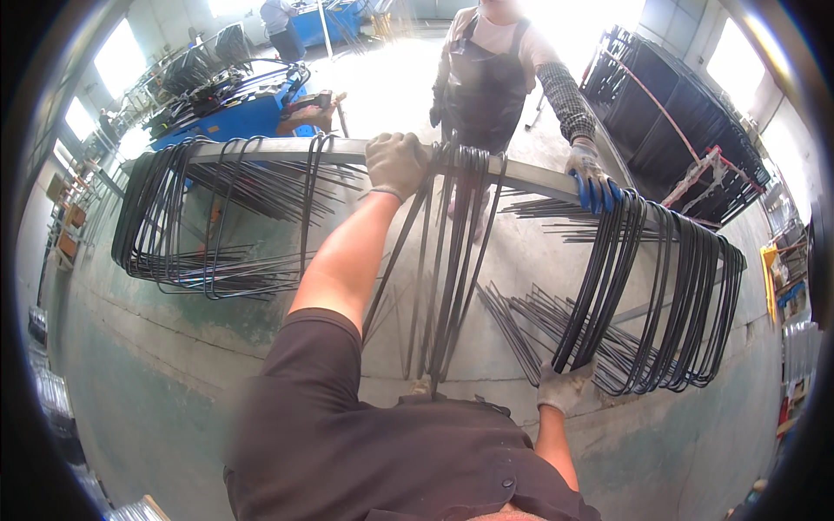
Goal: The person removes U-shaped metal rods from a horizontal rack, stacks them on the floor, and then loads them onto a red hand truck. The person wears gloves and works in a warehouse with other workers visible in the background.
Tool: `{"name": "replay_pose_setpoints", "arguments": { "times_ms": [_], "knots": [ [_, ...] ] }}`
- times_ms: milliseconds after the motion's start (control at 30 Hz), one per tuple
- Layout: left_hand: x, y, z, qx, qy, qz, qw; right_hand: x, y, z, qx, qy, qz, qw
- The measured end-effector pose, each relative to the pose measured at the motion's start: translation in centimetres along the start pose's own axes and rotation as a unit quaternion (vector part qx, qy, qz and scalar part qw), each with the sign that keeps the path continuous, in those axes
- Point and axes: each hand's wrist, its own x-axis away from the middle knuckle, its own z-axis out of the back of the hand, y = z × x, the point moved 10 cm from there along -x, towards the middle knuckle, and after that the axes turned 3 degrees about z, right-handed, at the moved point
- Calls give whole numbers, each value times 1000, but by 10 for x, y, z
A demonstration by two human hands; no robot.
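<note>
Left hand (pixel 397 165): gloved, its fingers were clenched over the grey metal bar (pixel 347 151), beside the middle bundle.
Right hand (pixel 565 386): gloved, it was at the lower bends of the right bundle; I could not tell whether its fingers gripped.
Middle bundle (pixel 456 230): black bent rods hung from the bar, in front of the person's body.
Right bundle (pixel 599 282): similar rods hung closely packed toward the bar's right end.
Left bundle (pixel 156 208): more looped rods hung at the other end.
Co-worker (pixel 486 91): stood across the bar in a dark apron, a blue-and-grey glove (pixel 594 181) resting on it.
</note>
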Motion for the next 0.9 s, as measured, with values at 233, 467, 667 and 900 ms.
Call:
{"name": "replay_pose_setpoints", "arguments": {
  "times_ms": [233, 467, 667, 900],
  "knots": [
    [3, -5, -4, 12, -4, -6, 1000, 1, -2, 0, 3, -12, -22, 1000],
    [-1, -8, -10, 16, -57, -2, 998, -3, 12, -11, 20, 21, 20, 999],
    [-5, -15, -8, 30, -120, -5, 992, -3, -9, -1, 6, -1, 5, 1000],
    [8, -13, -10, 151, -130, -30, 980, -3, 43, -23, 116, 54, 61, 990]
  ]
}}
